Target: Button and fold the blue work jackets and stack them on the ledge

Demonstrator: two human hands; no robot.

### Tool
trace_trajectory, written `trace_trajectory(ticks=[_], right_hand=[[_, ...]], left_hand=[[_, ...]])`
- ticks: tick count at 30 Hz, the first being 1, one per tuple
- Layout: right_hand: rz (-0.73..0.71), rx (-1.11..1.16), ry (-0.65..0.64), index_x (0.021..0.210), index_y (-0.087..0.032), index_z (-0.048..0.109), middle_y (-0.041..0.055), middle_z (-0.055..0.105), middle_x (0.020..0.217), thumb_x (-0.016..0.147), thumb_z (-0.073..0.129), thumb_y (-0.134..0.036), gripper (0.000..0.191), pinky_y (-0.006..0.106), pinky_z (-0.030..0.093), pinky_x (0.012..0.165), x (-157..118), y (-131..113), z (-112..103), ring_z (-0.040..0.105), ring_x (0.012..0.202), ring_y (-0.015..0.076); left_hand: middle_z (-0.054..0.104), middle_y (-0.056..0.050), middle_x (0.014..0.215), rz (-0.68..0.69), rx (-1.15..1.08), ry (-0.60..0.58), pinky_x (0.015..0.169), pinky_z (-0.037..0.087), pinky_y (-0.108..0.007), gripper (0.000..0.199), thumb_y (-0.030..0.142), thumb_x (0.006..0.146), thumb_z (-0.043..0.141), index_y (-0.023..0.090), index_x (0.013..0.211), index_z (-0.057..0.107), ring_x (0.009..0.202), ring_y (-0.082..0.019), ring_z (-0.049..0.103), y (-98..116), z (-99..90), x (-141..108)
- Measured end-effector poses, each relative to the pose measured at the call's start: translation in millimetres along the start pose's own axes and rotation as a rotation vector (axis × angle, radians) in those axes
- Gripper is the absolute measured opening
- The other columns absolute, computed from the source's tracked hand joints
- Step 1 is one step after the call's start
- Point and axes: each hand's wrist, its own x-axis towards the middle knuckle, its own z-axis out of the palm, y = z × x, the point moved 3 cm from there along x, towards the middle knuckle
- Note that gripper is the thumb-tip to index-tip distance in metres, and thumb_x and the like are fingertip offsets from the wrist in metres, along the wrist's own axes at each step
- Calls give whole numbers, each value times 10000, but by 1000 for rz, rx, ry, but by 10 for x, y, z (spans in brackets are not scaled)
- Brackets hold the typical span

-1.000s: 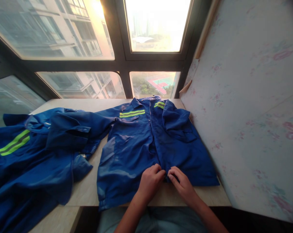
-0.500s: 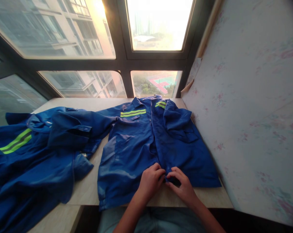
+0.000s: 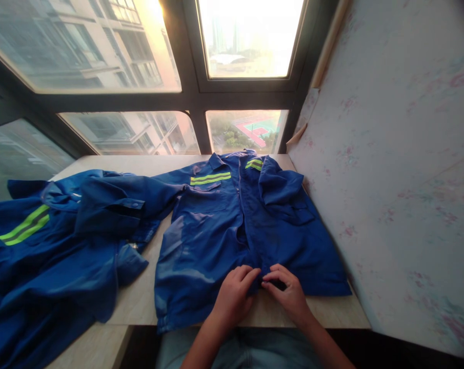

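Observation:
A blue work jacket with yellow-green reflective stripes lies front up, collar toward the window. Its zipper line runs down the middle, with a gap partway down. My left hand is closed on the lower front edge, near the hem. Opposite it, my right hand pinches the other front edge, thumb and forefinger together. The fingertips of both hands almost meet at the jacket's bottom centre. What exactly lies between them is hidden. The right sleeve in view is folded over the jacket's chest.
A second blue garment with a reflective stripe lies in a heap at left, touching the jacket's outstretched sleeve. The pale sill ends just before my legs. A dark window frame stands behind, and a flowered wall closes the right side.
My left hand has shifted slightly, its fingers now lying more over the front edge. The right thumb and forefinger have come together. The garments lie as before.

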Motion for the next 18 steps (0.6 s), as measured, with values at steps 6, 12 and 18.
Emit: trace_trajectory(ticks=[6, 12, 18], right_hand=[[-6, 9, -11, 772, -234, 759, 43, 669, 863, 791, 746, -396, 163, 283, 543, 730, 1, -17, 2, 652, 825, 192], [-22, -16, -34, 765, -238, 762, 48, 682, 861, 793, 740, -410, 176, 296, 546, 766, -25, -28, -10, 657, 853, 204], [-21, -20, -34, 780, -237, 763, 53, 690, 879, 804, 727, -400, 169, 306, 546, 780, -37, -12, -13, 664, 879, 214]], left_hand=[[702, -41, 969, 48, 13, 203, 773, 515, -309, 286, 41, 850, 497, 215, 1019, 650, 867, -182, 641, -48, -13, -238], [695, -25, 876, 79, 130, 332, 655, 444, -263, 256, 109, 933, 494, 238, 1059, 676, 724, -139, 608, 51, -89, -142], [681, -9, 847, 181, 221, 215, 617, 414, -259, 253, 157, 963, 490, 261, 1114, 664, 652, -119, 570, 93, -141, -113]])
